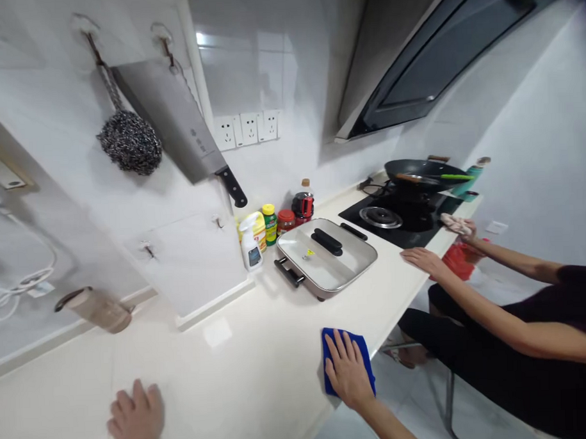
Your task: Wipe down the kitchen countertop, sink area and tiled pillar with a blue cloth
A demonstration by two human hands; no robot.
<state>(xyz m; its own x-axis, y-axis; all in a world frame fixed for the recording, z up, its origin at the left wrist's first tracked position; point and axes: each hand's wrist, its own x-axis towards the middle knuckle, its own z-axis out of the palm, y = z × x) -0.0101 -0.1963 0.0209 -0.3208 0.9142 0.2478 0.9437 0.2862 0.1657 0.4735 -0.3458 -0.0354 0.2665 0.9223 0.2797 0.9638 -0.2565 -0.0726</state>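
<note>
My right hand lies flat with spread fingers on a folded blue cloth, pressing it to the white countertop at its front edge. The palm covers part of the cloth. My left hand is at the lower left over the counter, fingers a little apart and nothing in it; whether it touches the surface I cannot tell. Beyond my right hand stands a rectangular electric pan with a glass lid and black handles.
Behind the pan stand a white spray bottle, a green bottle and a red-lidded jar. A cleaver and steel scourer hang on the wall. At right, a seated person's hand rests near the cooktop, which holds a wok.
</note>
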